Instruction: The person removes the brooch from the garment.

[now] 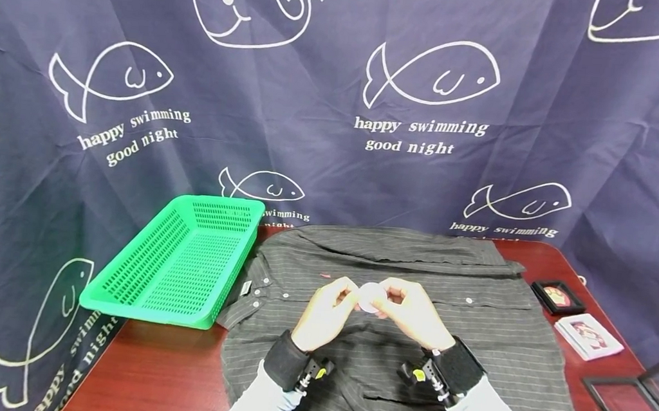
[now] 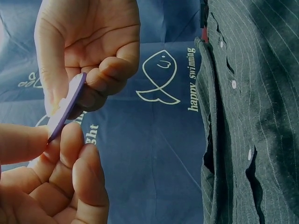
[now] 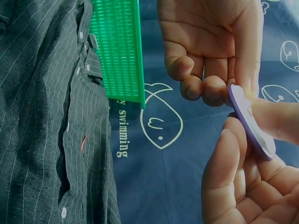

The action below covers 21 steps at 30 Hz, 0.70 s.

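Over the middle of a dark grey pinstriped shirt [image 1: 498, 348], both hands hold a thin round disc [image 1: 371, 297], white on its face with a purple rim. The left hand [image 1: 328, 312] pinches the disc's left edge between thumb and fingers. From the other side, the right hand [image 1: 416, 312] pinches it, thumb on the white face and fingers behind. Edge-on, the disc [image 2: 67, 107] shows as a slim purple-rimmed plate in the left wrist view. Its face [image 3: 252, 122] is partly hidden by the right thumb in the right wrist view.
A green plastic basket [image 1: 231, 269] stands at the left. On the red-brown table [image 1: 165, 373], right of the shirt, are a black box [image 1: 557, 297], a stack of white cards [image 1: 589, 337] and a dark hinged frame [image 1: 633, 410]. A small red strip [image 3: 84, 143] lies on the shirt.
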Tool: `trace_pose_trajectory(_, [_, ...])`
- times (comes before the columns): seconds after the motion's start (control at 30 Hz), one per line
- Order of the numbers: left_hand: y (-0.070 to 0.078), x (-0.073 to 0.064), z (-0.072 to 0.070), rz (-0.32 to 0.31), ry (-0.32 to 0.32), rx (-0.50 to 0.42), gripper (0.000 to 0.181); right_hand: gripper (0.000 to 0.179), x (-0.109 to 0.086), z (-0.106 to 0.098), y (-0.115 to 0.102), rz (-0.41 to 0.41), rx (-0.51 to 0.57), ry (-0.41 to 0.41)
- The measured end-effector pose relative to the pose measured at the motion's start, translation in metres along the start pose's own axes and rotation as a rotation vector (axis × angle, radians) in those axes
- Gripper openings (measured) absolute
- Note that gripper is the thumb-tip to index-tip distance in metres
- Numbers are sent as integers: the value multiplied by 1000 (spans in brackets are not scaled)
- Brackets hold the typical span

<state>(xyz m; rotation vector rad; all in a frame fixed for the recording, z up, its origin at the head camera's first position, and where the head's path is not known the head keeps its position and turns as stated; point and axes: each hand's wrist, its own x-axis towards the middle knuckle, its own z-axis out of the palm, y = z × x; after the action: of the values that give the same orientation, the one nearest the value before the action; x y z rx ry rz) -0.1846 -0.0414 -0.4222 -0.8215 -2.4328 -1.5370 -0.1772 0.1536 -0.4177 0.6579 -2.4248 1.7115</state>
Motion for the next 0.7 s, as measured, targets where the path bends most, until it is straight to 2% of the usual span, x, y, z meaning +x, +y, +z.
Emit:
trace_pose_trajectory(0.23, [0, -1, 1, -3, -2, 0, 15, 8, -2, 0, 0, 0, 9, -1])
trace_pose_trajectory(0.43, [2, -2, 0, -6, 22, 1, 16, 9, -2, -1, 0, -11, 5, 5])
trace_pose_trajectory(0.53, [3, -2, -1, -9, 34, -24, 17, 13, -3, -3, 0, -28, -8, 33])
trace_pose_trajectory(0.7, [5, -1, -2, -22, 38, -59, 15, 18, -5, -10, -8, -46, -41, 128])
